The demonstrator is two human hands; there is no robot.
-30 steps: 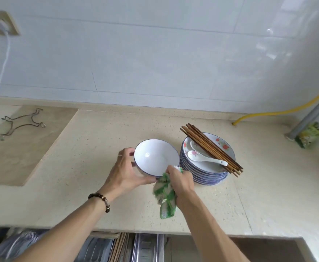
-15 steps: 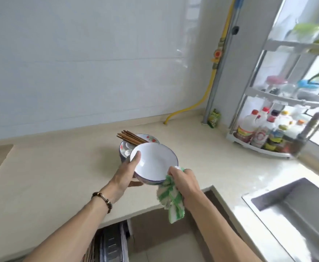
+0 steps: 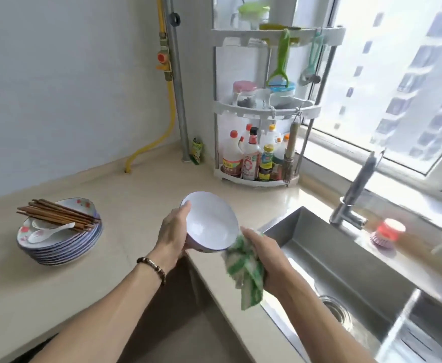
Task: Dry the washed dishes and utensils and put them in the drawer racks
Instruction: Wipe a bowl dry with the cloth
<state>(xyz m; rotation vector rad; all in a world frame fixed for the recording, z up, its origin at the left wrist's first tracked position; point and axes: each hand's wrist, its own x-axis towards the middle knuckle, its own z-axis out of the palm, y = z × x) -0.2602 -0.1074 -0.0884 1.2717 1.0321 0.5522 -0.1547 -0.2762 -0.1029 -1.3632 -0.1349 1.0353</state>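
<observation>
One white bowl [image 3: 209,222] was held up by the left hand [image 3: 174,231], just left of the sink [image 3: 345,260]. One green cloth [image 3: 244,268] was gripped by the right hand [image 3: 269,258]. One stack of plates [image 3: 60,242], with two spoons [image 3: 49,231] and a bunch of chopsticks [image 3: 57,214] on top, was seen far left of the sink.

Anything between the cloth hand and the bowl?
Nothing visible. The right hand grips the green cloth against the rim of the bowl, which the left hand holds tilted. The drawer racks are out of view.

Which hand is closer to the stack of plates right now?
Left. The left hand, holding the bowl, is nearer the stack of plates; the right hand is beyond the bowl, by the sink.
</observation>
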